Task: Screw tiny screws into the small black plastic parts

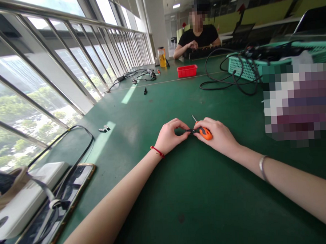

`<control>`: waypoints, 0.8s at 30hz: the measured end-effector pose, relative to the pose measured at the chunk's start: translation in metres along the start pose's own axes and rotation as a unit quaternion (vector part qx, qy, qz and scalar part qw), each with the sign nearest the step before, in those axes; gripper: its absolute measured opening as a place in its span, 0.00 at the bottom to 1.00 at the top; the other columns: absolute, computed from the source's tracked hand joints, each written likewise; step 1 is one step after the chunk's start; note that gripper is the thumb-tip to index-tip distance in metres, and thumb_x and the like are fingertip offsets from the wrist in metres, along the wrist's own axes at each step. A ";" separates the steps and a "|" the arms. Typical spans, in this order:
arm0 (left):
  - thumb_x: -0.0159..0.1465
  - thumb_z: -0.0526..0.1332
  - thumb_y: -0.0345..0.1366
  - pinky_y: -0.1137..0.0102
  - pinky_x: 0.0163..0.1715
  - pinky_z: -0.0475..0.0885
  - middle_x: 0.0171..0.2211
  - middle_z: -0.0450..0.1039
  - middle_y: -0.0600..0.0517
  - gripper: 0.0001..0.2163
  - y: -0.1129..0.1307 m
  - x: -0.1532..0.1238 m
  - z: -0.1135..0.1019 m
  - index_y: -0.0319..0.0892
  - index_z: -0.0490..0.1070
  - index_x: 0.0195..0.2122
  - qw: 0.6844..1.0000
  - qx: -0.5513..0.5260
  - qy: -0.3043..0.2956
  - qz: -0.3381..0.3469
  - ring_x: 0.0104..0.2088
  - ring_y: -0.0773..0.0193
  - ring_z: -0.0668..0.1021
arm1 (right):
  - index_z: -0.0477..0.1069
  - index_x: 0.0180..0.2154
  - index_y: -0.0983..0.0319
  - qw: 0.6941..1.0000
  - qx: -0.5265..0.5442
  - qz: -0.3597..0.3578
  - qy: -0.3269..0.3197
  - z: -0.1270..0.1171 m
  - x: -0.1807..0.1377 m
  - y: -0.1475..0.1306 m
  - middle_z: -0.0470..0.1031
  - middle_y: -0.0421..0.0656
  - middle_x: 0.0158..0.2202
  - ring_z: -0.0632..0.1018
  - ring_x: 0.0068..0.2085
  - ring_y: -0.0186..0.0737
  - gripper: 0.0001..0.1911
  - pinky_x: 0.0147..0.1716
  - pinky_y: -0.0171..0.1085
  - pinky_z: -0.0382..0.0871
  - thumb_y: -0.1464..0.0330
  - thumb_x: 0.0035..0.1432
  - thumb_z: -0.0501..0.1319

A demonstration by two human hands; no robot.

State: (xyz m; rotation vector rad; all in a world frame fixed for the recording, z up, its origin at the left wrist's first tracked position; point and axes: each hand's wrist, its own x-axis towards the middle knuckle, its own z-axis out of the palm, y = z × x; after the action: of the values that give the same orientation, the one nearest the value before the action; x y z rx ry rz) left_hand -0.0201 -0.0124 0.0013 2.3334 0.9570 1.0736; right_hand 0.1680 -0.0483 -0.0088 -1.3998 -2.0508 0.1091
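Note:
Over the middle of the green table my two hands meet at a small black piece (190,131), too small to name more exactly. My left hand (171,136) pinches its left end between thumb and fingertips. With thumb and forefinger, my right hand (217,133) touches the piece's right end. Tucked in that same right hand is a screwdriver (206,133) with an orange and black handle. Its thin metal shaft points away, up and to the left, apart from the black piece.
At left lie a white power bank (33,201), a phone (78,177) and cables. Small black parts (104,129) rest nearby. Farther back are a red bin (187,71), a jar (162,58) and a teal basket (243,68) with black cables. A person (199,36) sits across.

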 end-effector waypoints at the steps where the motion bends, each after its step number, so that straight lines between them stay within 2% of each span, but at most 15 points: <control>1: 0.55 0.62 0.31 0.71 0.37 0.71 0.32 0.74 0.52 0.02 0.000 0.000 0.000 0.40 0.73 0.30 1.000 0.000 0.000 0.003 0.34 0.67 0.76 | 0.71 0.35 0.59 1.000 -0.020 0.000 0.001 0.000 0.000 0.000 0.71 0.42 0.33 0.72 0.32 0.39 0.05 0.32 0.37 0.62 0.66 0.54 0.61; 5: 0.56 0.63 0.31 0.69 0.42 0.71 0.35 0.74 0.50 0.02 -0.001 0.000 -0.001 0.41 0.73 0.30 0.999 -0.001 -0.025 0.021 0.37 0.65 0.76 | 0.71 0.35 0.58 0.996 -0.089 0.002 0.001 0.001 0.001 0.004 0.70 0.43 0.32 0.72 0.34 0.43 0.06 0.33 0.39 0.61 0.64 0.56 0.60; 9: 0.55 0.63 0.32 0.68 0.45 0.71 0.37 0.74 0.50 0.02 -0.002 0.001 -0.001 0.42 0.74 0.30 0.998 0.012 -0.055 0.025 0.40 0.64 0.76 | 0.69 0.34 0.58 0.996 -0.087 0.027 0.016 0.002 0.002 0.010 0.70 0.43 0.32 0.72 0.34 0.44 0.06 0.32 0.39 0.61 0.64 0.54 0.61; 13: 0.56 0.63 0.31 0.69 0.41 0.71 0.34 0.74 0.51 0.02 -0.001 0.001 0.000 0.41 0.74 0.30 0.998 0.035 -0.039 0.017 0.37 0.64 0.76 | 0.67 0.31 0.58 0.998 -0.047 0.039 0.014 0.000 0.003 0.011 0.69 0.42 0.31 0.71 0.32 0.41 0.04 0.30 0.37 0.61 0.66 0.54 0.60; 19: 0.55 0.62 0.30 0.70 0.38 0.71 0.32 0.73 0.52 0.02 0.000 -0.001 0.001 0.41 0.72 0.30 0.998 0.054 -0.025 0.013 0.35 0.65 0.75 | 0.68 0.31 0.59 1.000 -0.021 0.003 -0.006 -0.002 0.003 0.005 0.67 0.41 0.30 0.69 0.29 0.37 0.02 0.31 0.36 0.60 0.68 0.54 0.59; 24: 0.54 0.61 0.30 0.70 0.36 0.71 0.31 0.73 0.52 0.02 0.001 -0.002 0.002 0.41 0.71 0.29 0.998 0.062 -0.005 -0.002 0.34 0.65 0.75 | 0.74 0.38 0.58 0.998 -0.052 -0.015 -0.031 0.000 0.002 0.004 0.69 0.43 0.32 0.68 0.29 0.38 0.09 0.33 0.38 0.61 0.69 0.54 0.57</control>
State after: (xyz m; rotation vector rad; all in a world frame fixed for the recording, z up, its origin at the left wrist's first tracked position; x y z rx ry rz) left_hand -0.0195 -0.0147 -0.0003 2.4326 1.0515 1.0277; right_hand 0.1708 -0.0448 -0.0094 -1.4433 -2.1559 0.0341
